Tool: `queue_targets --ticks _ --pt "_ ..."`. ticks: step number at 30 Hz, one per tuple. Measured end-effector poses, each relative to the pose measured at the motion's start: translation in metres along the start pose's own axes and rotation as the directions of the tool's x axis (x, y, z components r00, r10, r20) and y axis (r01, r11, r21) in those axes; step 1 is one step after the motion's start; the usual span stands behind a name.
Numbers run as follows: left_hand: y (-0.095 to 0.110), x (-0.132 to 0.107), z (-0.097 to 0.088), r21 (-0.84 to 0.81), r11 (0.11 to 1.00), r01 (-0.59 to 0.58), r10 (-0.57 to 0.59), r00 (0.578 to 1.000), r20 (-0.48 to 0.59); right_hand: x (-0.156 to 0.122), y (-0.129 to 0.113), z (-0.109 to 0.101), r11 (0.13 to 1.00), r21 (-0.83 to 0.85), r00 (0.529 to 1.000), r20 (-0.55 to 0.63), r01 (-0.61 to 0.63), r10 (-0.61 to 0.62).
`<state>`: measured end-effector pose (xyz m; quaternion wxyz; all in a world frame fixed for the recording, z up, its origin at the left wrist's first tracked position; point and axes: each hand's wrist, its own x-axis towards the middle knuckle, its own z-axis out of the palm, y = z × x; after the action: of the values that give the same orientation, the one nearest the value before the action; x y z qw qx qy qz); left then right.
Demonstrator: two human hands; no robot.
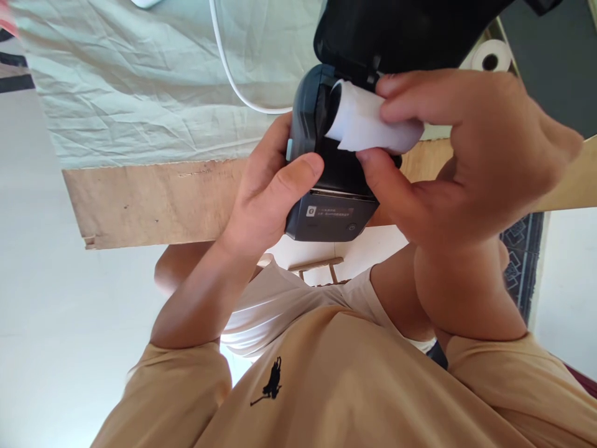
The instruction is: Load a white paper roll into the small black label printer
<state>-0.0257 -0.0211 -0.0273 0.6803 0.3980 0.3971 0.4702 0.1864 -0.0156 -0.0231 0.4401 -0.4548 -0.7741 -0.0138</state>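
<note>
A small dark label printer (342,214) is held near the table's front edge, its black lid (396,37) swung up and back. My left hand (275,180) grips the printer's left side, thumb on top by the opening. Between the thumb and fingers of my right hand (457,143) is a white paper roll (361,118), lying sideways over the printer's open bay. The roll's left end tips into the bay, and its loose paper edge hangs toward me. Fingers cover its right end.
A white cable (224,62) curves over the pale green cloth (153,81) toward the printer. Another white paper roll (490,57) stands at the back right, beside a dark grey surface (559,62). The wooden table edge (163,199) runs across in front of my body.
</note>
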Motion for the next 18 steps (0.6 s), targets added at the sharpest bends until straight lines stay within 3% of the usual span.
queue_targets --ticks 2,7,10,12,15,16,18 --pt "0.001 -0.001 0.000 -0.009 1.000 0.012 -0.012 1.000 -0.002 0.000 -0.003 0.005 0.996 -0.065 0.996 -0.069 0.059 -0.063" --pt "0.003 0.000 0.004 -0.058 0.996 0.060 -0.062 0.998 -0.027 -0.007 0.006 0.014 0.996 -0.015 0.991 -0.099 0.092 -0.093" --pt "0.005 0.000 0.007 -0.094 0.995 0.040 -0.044 0.998 -0.041 -0.008 0.010 0.018 0.983 0.021 0.975 -0.128 0.184 -0.180" --pt "0.005 -0.001 0.008 -0.135 0.990 0.027 -0.031 0.999 -0.028 -0.009 0.010 0.021 0.965 0.067 0.955 -0.177 0.255 -0.240" --pt "0.005 -0.003 0.006 -0.121 0.993 -0.001 0.004 1.000 0.028 -0.010 0.010 0.021 0.941 0.128 0.944 -0.154 0.312 -0.292" --pt "0.005 -0.003 0.005 -0.082 0.996 -0.030 0.033 0.998 0.044 -0.011 0.010 0.018 0.933 0.176 0.946 -0.147 0.313 -0.290" --pt "0.005 -0.004 0.002 0.026 0.995 -0.099 0.097 0.993 0.068 -0.010 0.014 0.008 0.933 0.344 0.994 0.003 0.100 -0.108"
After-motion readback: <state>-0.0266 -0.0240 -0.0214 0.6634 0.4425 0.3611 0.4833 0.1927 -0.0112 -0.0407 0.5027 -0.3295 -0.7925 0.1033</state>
